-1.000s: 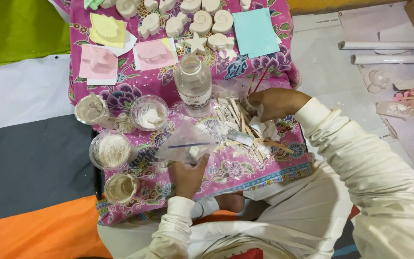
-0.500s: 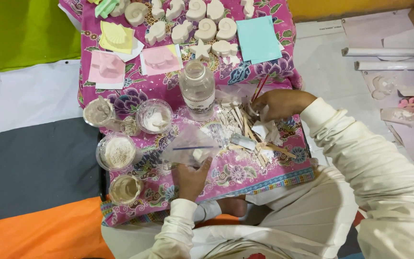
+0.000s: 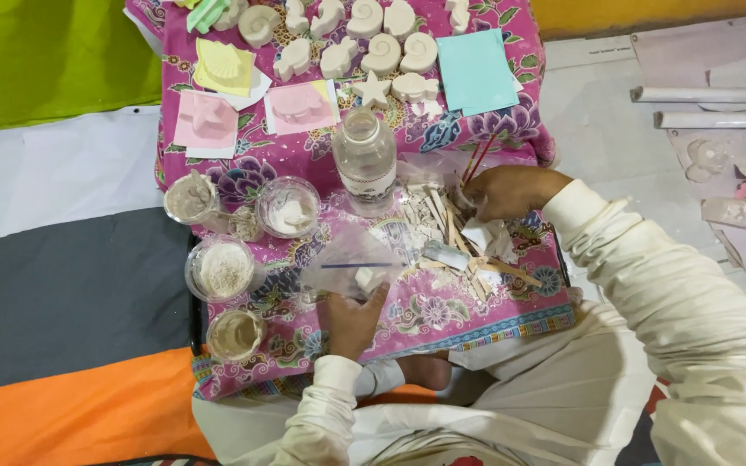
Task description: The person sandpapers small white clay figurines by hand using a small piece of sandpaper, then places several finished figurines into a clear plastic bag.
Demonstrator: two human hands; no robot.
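The left hand point(image 3: 351, 315) holds a clear plastic bag point(image 3: 351, 263) by its lower edge, the fingers closed on the plastic (a small white lump lies inside it, just above the thumb). The bag hangs over a pink flowered cloth point(image 3: 442, 315) that covers the surface.

The right hand point(image 3: 507, 192) rests further up and to the right, its fingers curled down into a heap of wooden sticks point(image 3: 446, 229); whether they actually grip a stick cannot be told, since the fingertips are hidden. Two thin red sticks point(image 3: 479, 158) poke out just above this hand.

Between the two hands and a little above stands a clear plastic bottle point(image 3: 364, 160), upright and uncapped. To the left of the left fingers sit four clear cups of powder point(image 3: 224, 269), grouped close together. Well above both hands lie white shell-shaped casts point(image 3: 382, 53), a white star point(image 3: 374, 90), pink moulds point(image 3: 205, 119), a yellow mould point(image 3: 224, 65) and a light blue sheet point(image 3: 477, 71). Both arms wear white sleeves.
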